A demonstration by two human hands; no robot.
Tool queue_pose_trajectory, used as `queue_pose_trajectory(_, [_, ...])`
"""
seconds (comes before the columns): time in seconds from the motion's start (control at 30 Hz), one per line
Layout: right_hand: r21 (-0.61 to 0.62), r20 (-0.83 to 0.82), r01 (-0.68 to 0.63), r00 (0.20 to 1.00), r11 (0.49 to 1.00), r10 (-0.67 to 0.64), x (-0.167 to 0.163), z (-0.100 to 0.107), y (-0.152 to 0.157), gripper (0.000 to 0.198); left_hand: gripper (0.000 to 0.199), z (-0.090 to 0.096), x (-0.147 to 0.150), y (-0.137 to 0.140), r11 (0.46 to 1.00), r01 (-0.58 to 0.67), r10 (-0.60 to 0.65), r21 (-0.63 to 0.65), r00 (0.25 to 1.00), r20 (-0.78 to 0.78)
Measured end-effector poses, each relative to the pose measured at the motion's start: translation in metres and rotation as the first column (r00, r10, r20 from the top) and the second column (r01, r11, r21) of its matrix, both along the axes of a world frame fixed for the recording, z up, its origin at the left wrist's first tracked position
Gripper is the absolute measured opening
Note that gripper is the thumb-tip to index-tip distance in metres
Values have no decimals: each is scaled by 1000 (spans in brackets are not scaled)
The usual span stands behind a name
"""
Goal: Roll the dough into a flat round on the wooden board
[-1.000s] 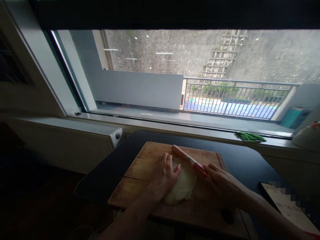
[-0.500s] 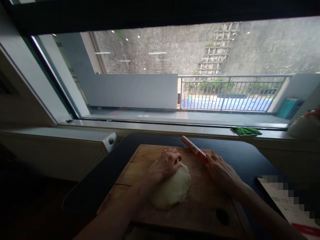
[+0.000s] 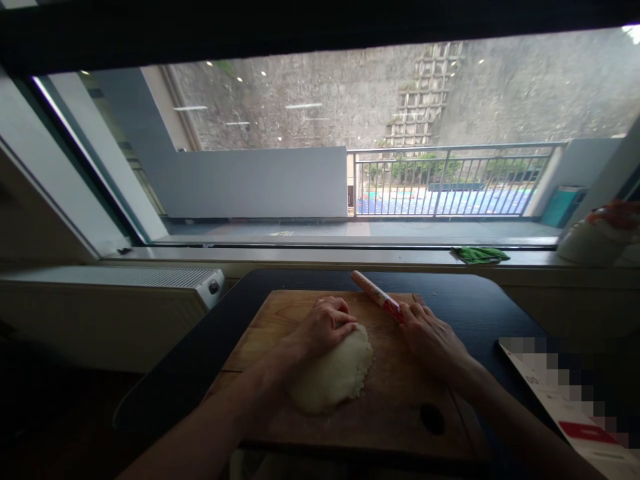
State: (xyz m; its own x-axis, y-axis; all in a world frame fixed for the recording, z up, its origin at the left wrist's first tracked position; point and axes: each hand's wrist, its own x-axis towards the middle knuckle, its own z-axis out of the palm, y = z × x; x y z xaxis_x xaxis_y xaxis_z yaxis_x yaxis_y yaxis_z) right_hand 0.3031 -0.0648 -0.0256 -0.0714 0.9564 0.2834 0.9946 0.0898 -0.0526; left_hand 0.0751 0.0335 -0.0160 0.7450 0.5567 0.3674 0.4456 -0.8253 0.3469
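A flattened round of pale dough [image 3: 333,377] with a ragged right edge lies on the wooden cutting board [image 3: 265,337]. My left hand [image 3: 327,323] is at its far edge, thumb and fingers closed on the rim, and my wrist and forearm cover part of its left side. To the right, my right hand [image 3: 427,333] wraps round the near end of a rolling pin [image 3: 375,292] that has a red and white printed covering. The pin slants away to the far left and its tip reaches past the board's far edge. Its near end is hidden under my palm.
The board lies on a dark table [image 3: 480,300] with rounded corners. A tablet-like screen [image 3: 540,383] is at the right. Beyond the table are a windowsill [image 3: 300,255] with a green cloth [image 3: 480,255], a white container [image 3: 597,240], and a radiator [image 3: 150,287] at left.
The fingers of my left hand have gone from a tight curl to a straighter grip at the dough's far edge. My right hand stays on the rolling pin. The view has shifted slightly.
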Motion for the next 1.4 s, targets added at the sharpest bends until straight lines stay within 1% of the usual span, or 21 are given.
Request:
queue_pose_trajectory(0.1, [11, 7, -16, 1000, 1000, 16, 0, 1, 0, 37, 18, 8, 3, -1, 999, -12, 10, -40, 998, -58])
queue_pose_trajectory(0.17, [13, 15, -8, 1000, 1000, 8, 0, 0, 1, 36, 18, 9, 9, -3, 999, -12, 8, -51, 997, -82])
queue_pose_trajectory(0.27, [7, 20, 13, 1000, 1000, -13, 1, -2, 1, 34, 19, 4, 17, -10, 999, 3, -5, -39, 999, -45])
queue_pose_trajectory(0.37, [5, 22, 15, 1000, 1000, -15, 2, -2, 0, 34, 18, -4, 21, -17, 1000, -16, 17, -13, 1000, 16])
queue_pose_trajectory(0.47, [3, 22, 11, 1000, 1000, -12, 2, -2, -1, 35, 19, -4, 22, -23, 999, -38, 38, -25, 999, 10])
queue_pose_trajectory(0.53, [-1, 18, 11, 1000, 1000, -11, 2, -1, -1, 35, 21, -1, 22, -29, 996, -84, 83, -32, 996, -13])
queue_pose_trajectory(0.6, [-3, 10, 10, 1000, 1000, -10, 2, -1, -2, 35, 23, 1, 24, -33, 991, -135, 134, -12, 990, -38])
queue_pose_trajectory(0.67, [-3, 2, 11, 1000, 1000, -11, 2, -1, -2, 34, 24, 1, 26, -36, 988, -156, 156, 18, 986, -60])
queue_pose_trajectory(0.83, [2, -6, 16, 1000, 1000, -16, 1, 0, -3, 32, 12, -3, 27, -36, 987, -152, 155, 44, 984, -90])
queue_pose_trajectory(0.9, [5, -6, 16, 1000, 1000, -16, 1, 1, -3, 32, 13, -4, 25, -39, 988, -146, 149, 53, 985, -81])
queue_pose_trajectory(1.0, [5, -2, 17, 1000, 1000, -17, 1, 1, -3, 31, 21, -5, 21, -48, 985, -155, 159, 78, 986, -52])
queue_pose_trajectory(1.1, [8, 7, 23, 1000, 1000, -23, -1, 0, -3, 32, 18, -6, 19, -56, 980, -175, 180, 91, 982, -49])
queue_pose_trajectory(1.17, [7, 14, 25, 1000, 1000, -25, -1, 0, -3, 33, 13, -5, 18, -54, 983, -163, 168, 85, 984, -58])
queue_pose_trajectory(1.23, [9, 22, 29, 999, 1000, -29, -2, 0, -3, 33, 15, -3, 16, -45, 983, -160, 165, 87, 985, -56])
queue_pose_trajectory(1.33, [18, 30, 27, 999, 999, -28, -3, 1, -3, 33, 20, 5, 9, -20, 973, -214, 220, 84, 973, -74])
queue_pose_trajectory(1.37, [20, 32, 23, 999, 1000, -23, -3, 0, -3, 33, 20, 8, 6, -11, 975, -214, 220, 65, 970, -107])
queue_pose_trajectory(1.4, [22, 34, 19, 999, 1000, -20, -3, 0, -3, 33, 20, 12, 4, -1, 981, -192, 194, 30, 968, -156])
